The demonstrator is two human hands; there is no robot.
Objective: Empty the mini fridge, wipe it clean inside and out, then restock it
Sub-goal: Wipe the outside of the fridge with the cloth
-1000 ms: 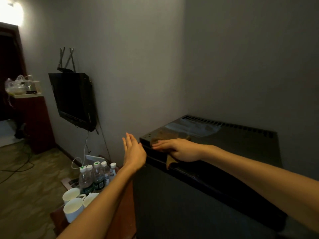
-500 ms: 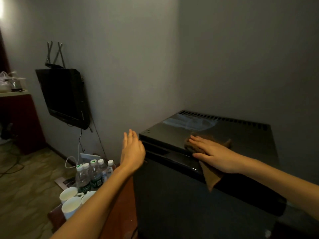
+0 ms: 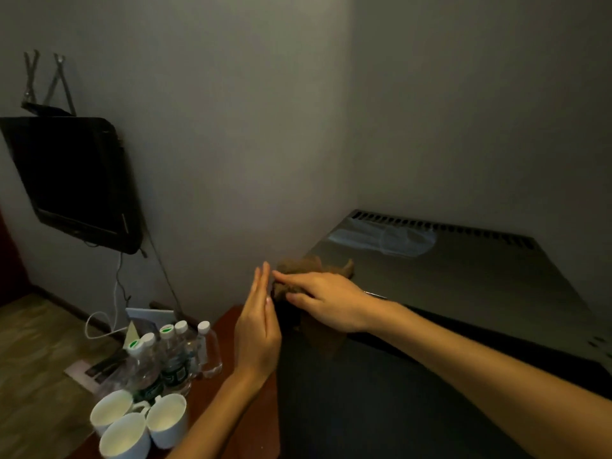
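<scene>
fridge top (image 3: 463, 286) bears the cloth (image 3: 299, 265), apparently under flat right hand (image 3: 331, 303).

Right hand (image 3: 326, 301) on cloth (image 3: 299, 266), fridge (image 3: 463, 283) top corner

Fridge top (image 3: 463, 293) is lying open right of the cloth (image 3: 299, 267); plastic sheet (image 3: 387, 238) and wall (image 3: 463, 127) are blocking far; bottles (image 3: 172, 356), cups (image 3: 132, 425) are crowding near left.

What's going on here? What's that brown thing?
A person is wiping the outside of the mini fridge. The right hand presses a brown cloth onto its top's front left corner, and the left hand is held flat beside it. Water bottles and white cups stand on the low table nearby.
</scene>
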